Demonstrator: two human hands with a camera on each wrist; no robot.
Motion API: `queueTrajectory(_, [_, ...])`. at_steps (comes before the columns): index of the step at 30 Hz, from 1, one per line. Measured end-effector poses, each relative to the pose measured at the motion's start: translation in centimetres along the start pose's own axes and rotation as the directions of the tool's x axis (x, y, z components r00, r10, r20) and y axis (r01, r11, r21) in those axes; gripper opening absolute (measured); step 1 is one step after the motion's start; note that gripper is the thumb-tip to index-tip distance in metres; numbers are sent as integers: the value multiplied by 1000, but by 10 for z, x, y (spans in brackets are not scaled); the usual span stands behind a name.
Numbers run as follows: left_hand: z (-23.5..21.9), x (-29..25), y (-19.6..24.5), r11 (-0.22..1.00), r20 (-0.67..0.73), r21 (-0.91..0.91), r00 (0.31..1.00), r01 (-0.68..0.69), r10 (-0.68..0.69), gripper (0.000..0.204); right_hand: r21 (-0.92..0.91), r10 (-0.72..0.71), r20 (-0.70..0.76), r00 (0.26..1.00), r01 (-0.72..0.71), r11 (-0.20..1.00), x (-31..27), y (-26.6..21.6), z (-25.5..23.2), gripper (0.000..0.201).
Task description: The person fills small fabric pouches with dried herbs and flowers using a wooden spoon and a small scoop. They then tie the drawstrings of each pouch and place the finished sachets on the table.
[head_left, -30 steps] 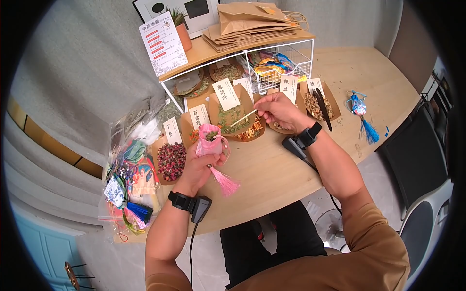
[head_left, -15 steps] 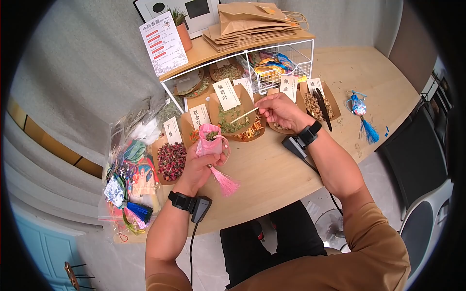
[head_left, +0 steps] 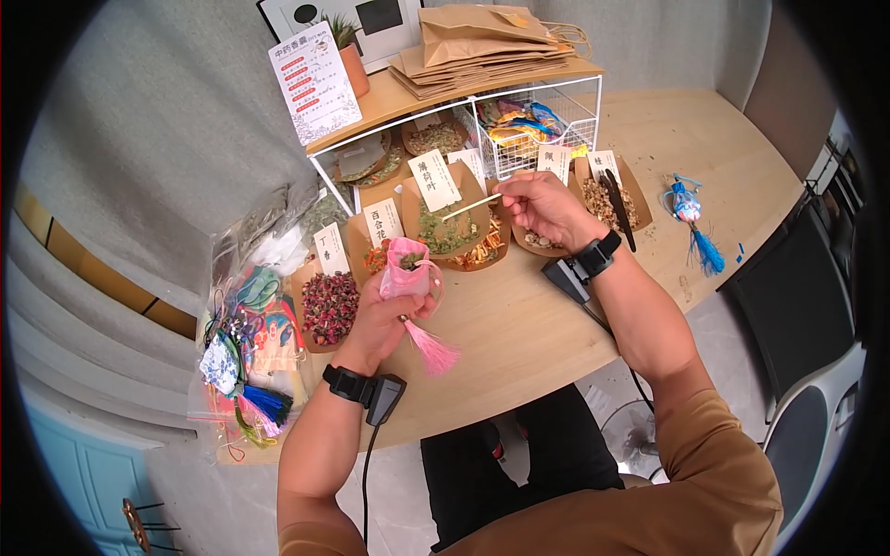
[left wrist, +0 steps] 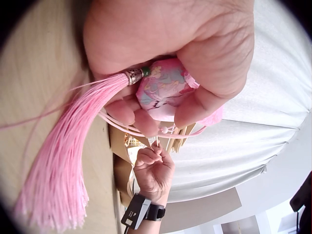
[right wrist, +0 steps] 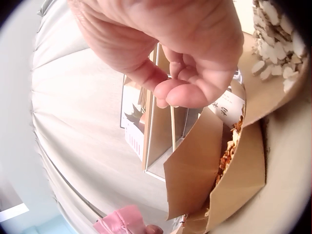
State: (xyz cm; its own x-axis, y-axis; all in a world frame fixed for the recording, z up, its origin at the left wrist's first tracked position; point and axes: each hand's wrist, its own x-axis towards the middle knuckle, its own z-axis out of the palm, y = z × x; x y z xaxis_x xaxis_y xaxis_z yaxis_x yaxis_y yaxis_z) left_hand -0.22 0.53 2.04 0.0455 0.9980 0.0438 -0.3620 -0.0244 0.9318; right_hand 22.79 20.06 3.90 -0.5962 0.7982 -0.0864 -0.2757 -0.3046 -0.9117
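Observation:
My left hand (head_left: 378, 320) holds a small pink drawstring pouch (head_left: 406, 281) upright, its mouth open with green dried leaves inside. The pouch's pink tassel (left wrist: 63, 161) hangs below the hand, with a green bead and a metal cap at its top. Between thumb and fingertips, my right hand (head_left: 545, 208) pinches a thin pale stick (head_left: 471, 207). The stick's far end overlaps the paper tray of green dried leaves (head_left: 450, 232) in the head view. In the right wrist view the stick (right wrist: 173, 126) points away beneath the fingertips.
Paper trays of dried rosebuds (head_left: 327, 310) and pale chips (head_left: 603, 199) flank the leaves, with label cards. A black utensil (head_left: 616, 208) lies across the right tray. Behind stands a shelf (head_left: 389, 107); a blue tasselled pouch (head_left: 686, 206) lies right, bagged pouches (head_left: 246, 361) left.
My right hand has lifted slightly, carrying the stick up and a little right over the leaf tray. The left hand and the pink pouch have stayed nearly still.

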Motion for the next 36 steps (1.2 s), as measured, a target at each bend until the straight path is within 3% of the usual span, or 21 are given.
queueTrajectory(8, [1,1,0,1000,24,24,1000,15,-15,34,76,-44,125,991,35,997,-15,-14,14,12])
queueTrajectory(18, [6,0,3,1000,9,-18,1000,22,-22,36,3,-178,313,933,187,982,-29,-7,32,15])
queueTrajectory(21, [-3,1,-1,1000,17,10,999,29,-29,37,30,-259,260,930,260,965,-24,-6,27,14])
queueTrajectory(24, [-7,1,-4,999,-3,34,1000,15,-15,38,-95,-270,79,960,277,956,-20,-11,23,14])
queueTrajectory(27, [-6,1,-3,999,-21,23,1000,-22,22,32,-330,-344,-26,939,317,889,-11,-7,15,14])
queueTrajectory(30, [-1,1,-1,999,-40,7,999,-34,34,32,-457,-360,-32,932,307,835,-4,3,10,13])
queueTrajectory(36, [-2,1,-2,999,-47,-16,998,-46,45,32,-461,-201,-4,980,176,870,-4,8,13,13])
